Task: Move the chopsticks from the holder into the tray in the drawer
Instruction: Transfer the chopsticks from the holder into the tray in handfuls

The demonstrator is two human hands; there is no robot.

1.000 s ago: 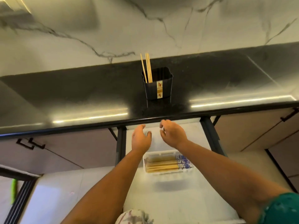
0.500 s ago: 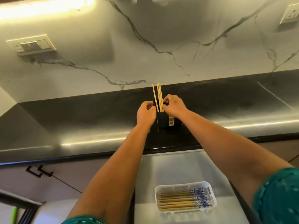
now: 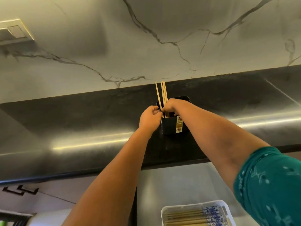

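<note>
A black holder point(image 3: 170, 128) with a small label stands on the dark counter point(image 3: 81, 118). A few wooden chopsticks point(image 3: 163, 93) stick up out of it, one leaning left. My left hand point(image 3: 149, 119) is at the holder's left rim, fingers pinched where the leaning chopstick enters. My right hand point(image 3: 171, 106) reaches over the holder's mouth with its fingers curled around the upright chopsticks. Below, a white tray point(image 3: 163, 211) lies in the open drawer point(image 3: 171, 185), and several chopsticks with blue-patterned ends point(image 3: 187, 218) lie flat in it.
A marble-pattern wall point(image 3: 162, 38) rises right behind the counter, with a switch plate point(image 3: 14, 31) at upper left. Black cabinet handles point(image 3: 21, 190) show under the counter edge at lower left. The counter's front edge overhangs the drawer.
Both hands went up from the drawer to the holder and have closed in on the chopsticks. My view has tilted up, so the tray now sits at the bottom edge.
</note>
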